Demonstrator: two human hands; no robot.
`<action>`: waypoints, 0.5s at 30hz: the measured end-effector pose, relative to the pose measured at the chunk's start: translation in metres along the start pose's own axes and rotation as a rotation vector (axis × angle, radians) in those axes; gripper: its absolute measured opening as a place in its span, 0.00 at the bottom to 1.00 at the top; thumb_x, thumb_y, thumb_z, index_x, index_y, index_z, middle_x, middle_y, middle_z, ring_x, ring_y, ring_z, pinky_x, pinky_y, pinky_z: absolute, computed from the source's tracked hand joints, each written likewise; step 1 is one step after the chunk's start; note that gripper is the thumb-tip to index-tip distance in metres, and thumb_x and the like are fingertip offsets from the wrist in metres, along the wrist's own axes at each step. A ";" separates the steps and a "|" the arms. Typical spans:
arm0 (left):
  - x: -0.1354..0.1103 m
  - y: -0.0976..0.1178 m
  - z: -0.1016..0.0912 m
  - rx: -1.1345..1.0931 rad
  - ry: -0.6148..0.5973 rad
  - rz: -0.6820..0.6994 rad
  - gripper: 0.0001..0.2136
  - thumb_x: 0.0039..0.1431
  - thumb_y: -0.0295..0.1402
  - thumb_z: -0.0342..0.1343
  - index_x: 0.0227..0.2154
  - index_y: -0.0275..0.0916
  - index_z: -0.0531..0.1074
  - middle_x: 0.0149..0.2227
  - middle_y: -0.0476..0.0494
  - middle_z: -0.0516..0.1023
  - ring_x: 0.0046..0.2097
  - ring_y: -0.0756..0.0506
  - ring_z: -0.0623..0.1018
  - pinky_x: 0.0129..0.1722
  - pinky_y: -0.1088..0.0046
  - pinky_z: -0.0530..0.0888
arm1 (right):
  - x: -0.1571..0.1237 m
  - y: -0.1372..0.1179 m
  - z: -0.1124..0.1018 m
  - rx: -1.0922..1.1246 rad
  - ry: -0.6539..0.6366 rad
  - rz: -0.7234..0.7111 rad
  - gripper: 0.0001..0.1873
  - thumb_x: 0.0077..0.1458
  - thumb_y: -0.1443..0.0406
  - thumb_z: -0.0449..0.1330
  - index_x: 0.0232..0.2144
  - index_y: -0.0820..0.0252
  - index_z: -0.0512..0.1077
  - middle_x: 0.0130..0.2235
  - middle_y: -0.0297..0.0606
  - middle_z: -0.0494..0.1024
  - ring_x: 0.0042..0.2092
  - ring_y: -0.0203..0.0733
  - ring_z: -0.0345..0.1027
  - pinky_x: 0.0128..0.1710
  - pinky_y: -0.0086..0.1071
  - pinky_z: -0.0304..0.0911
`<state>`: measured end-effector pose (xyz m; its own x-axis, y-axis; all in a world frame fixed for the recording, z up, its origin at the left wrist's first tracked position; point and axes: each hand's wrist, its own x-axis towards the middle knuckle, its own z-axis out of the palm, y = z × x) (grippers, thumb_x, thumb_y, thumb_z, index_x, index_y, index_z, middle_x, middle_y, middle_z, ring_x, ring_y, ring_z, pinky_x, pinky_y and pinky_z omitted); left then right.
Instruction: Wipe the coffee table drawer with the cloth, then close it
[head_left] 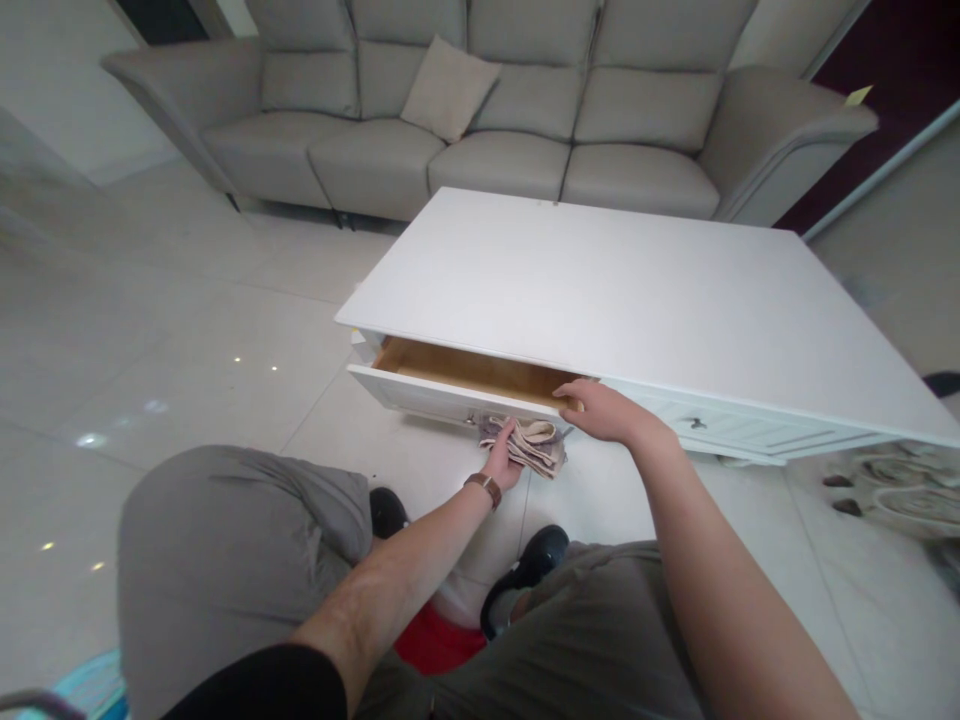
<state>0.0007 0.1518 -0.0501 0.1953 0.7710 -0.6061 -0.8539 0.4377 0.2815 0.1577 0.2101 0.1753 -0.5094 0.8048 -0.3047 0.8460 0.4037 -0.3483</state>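
My left hand is closed round a folded beige and purplish cloth, held against the outer face of the drawer front. The white drawer is pulled part way out of the coffee table, and its bare wooden inside shows. At the drawer's right corner, my right hand grips the top edge of the front, fingers over the inside and thumb on the outer side. Part of the drawer's knob shows just left of the cloth.
The white coffee table has a second, closed drawer on the right. Behind it stands a grey sofa with a cushion. A red object lies between my feet, and a patterned item is at the right.
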 end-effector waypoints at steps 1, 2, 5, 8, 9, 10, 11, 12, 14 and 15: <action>-0.001 0.000 0.001 0.002 -0.002 -0.004 0.19 0.62 0.44 0.62 0.47 0.33 0.77 0.49 0.33 0.84 0.49 0.40 0.83 0.54 0.61 0.78 | 0.001 0.001 0.002 -0.006 -0.026 0.013 0.25 0.61 0.66 0.57 0.60 0.65 0.73 0.62 0.51 0.74 0.62 0.53 0.68 0.64 0.41 0.60; 0.000 0.001 0.002 0.011 0.006 -0.009 0.19 0.62 0.43 0.62 0.47 0.32 0.77 0.49 0.32 0.84 0.50 0.39 0.83 0.54 0.60 0.78 | 0.002 0.002 0.003 -0.008 -0.059 0.028 0.26 0.61 0.66 0.57 0.60 0.66 0.72 0.62 0.51 0.73 0.62 0.53 0.68 0.64 0.41 0.60; 0.004 0.001 0.004 0.073 0.089 -0.020 0.13 0.61 0.35 0.63 0.44 0.33 0.78 0.48 0.32 0.84 0.48 0.40 0.84 0.53 0.64 0.79 | 0.003 0.005 0.005 0.012 -0.148 0.074 0.26 0.62 0.66 0.56 0.61 0.66 0.71 0.63 0.51 0.72 0.63 0.53 0.67 0.64 0.41 0.60; 0.011 0.002 0.004 0.128 0.171 -0.047 0.11 0.57 0.27 0.63 0.43 0.32 0.77 0.43 0.33 0.85 0.43 0.41 0.85 0.50 0.65 0.79 | 0.002 0.003 0.004 0.041 -0.169 0.094 0.26 0.63 0.65 0.56 0.62 0.66 0.70 0.62 0.49 0.74 0.62 0.52 0.69 0.63 0.39 0.61; 0.012 0.003 0.003 0.132 0.183 -0.056 0.12 0.56 0.27 0.62 0.44 0.32 0.77 0.41 0.33 0.85 0.42 0.41 0.85 0.49 0.63 0.80 | 0.001 0.002 0.003 0.046 -0.161 0.090 0.26 0.63 0.65 0.55 0.62 0.66 0.71 0.62 0.49 0.74 0.61 0.52 0.70 0.62 0.39 0.62; 0.013 0.003 0.003 0.134 0.192 -0.064 0.13 0.56 0.27 0.62 0.44 0.32 0.76 0.40 0.34 0.85 0.40 0.40 0.85 0.48 0.62 0.80 | 0.000 0.002 0.002 0.050 -0.152 0.083 0.25 0.63 0.65 0.55 0.61 0.66 0.71 0.62 0.49 0.74 0.60 0.52 0.70 0.61 0.38 0.62; 0.013 0.004 0.001 0.134 0.200 -0.069 0.14 0.55 0.27 0.62 0.45 0.32 0.76 0.39 0.34 0.85 0.40 0.39 0.85 0.46 0.61 0.81 | -0.001 0.001 0.001 0.054 -0.144 0.075 0.25 0.64 0.65 0.55 0.61 0.65 0.71 0.62 0.49 0.74 0.60 0.52 0.70 0.61 0.38 0.62; 0.012 0.004 -0.001 0.133 0.206 -0.071 0.15 0.54 0.27 0.61 0.46 0.32 0.75 0.38 0.34 0.85 0.39 0.39 0.84 0.46 0.60 0.81 | -0.002 0.000 0.001 0.058 -0.137 0.069 0.25 0.64 0.65 0.55 0.61 0.65 0.71 0.62 0.49 0.74 0.60 0.52 0.70 0.61 0.38 0.62; 0.007 0.007 -0.005 0.127 0.209 -0.073 0.18 0.53 0.28 0.61 0.48 0.32 0.74 0.38 0.35 0.85 0.39 0.38 0.84 0.44 0.59 0.81 | -0.004 0.000 0.000 0.061 -0.129 0.066 0.25 0.63 0.65 0.55 0.60 0.65 0.71 0.61 0.49 0.75 0.60 0.52 0.71 0.60 0.38 0.63; 0.004 0.009 -0.008 0.124 0.208 -0.074 0.19 0.52 0.28 0.61 0.48 0.32 0.74 0.38 0.35 0.84 0.39 0.38 0.84 0.44 0.59 0.81 | -0.005 0.000 0.000 0.061 -0.127 0.065 0.25 0.63 0.65 0.55 0.60 0.65 0.72 0.61 0.49 0.75 0.59 0.52 0.71 0.60 0.39 0.63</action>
<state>-0.0099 0.1548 -0.0562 0.1411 0.6286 -0.7648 -0.7725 0.5531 0.3121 0.1604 0.2057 0.1766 -0.4732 0.7651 -0.4366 0.8686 0.3226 -0.3760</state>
